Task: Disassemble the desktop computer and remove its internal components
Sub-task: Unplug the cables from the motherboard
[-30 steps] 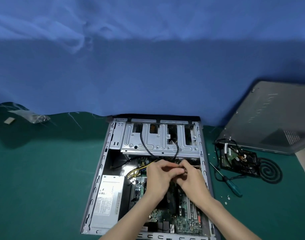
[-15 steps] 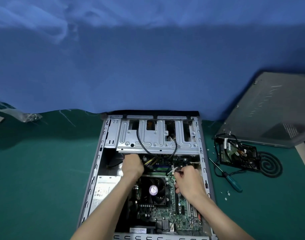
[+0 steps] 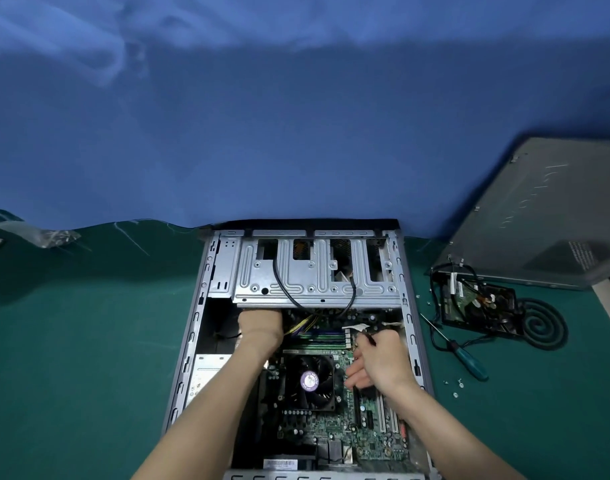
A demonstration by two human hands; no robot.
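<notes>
**Freeing the cables under the drive cage**

The computer case (image 3: 192, 327) lies open on its side at the middle of the bench's near edge, with its circuit board (image 3: 314, 431) and fan (image 3: 310, 379) still in place. The left hand (image 3: 260, 327) reaches in beneath the metal drive cage (image 3: 317, 282), beside the yellow wires (image 3: 298, 328). Its fingers are hidden there, so I cannot tell whether it grips anything. The right hand (image 3: 379, 362) hovers over the board's right side, with thumb and forefinger pinching a thin black cable (image 3: 369, 338) and the other fingers loose.

The step seems to be unplugging leads. It would go best by gripping each plug by its body rather than the wire, pressing any latch, and pulling straight out while the other hand steadies the board. A removed hard drive (image 3: 476, 303) and a screwdriver (image 3: 470, 363) lie toward the bench's right edge.
</notes>
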